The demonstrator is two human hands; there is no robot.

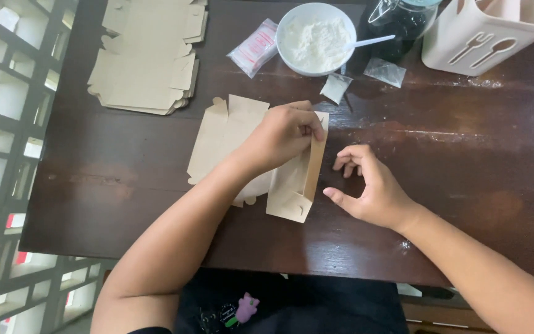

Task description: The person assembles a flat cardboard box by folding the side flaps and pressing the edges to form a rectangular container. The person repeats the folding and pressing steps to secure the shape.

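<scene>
The dark wooden table [440, 154], glossy and scuffed, carries everything. A stack of flat kraft blanks [146, 55] waits at the far left. At centre lies 1 half-folded cardboard box [295, 185]; the left hand [282, 133] pinches its raised side wall to keep the crease upright. The right hand [369, 185] rests just beside it, fingers loosely curled, holding nothing. Beyond sit a white bowl [292, 28] of powder and 2 small clear sachets [384, 71].

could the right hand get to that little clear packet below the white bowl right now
Probably yes: the right hand is empty, and only bare table lies between it and the small clear packet.
</scene>
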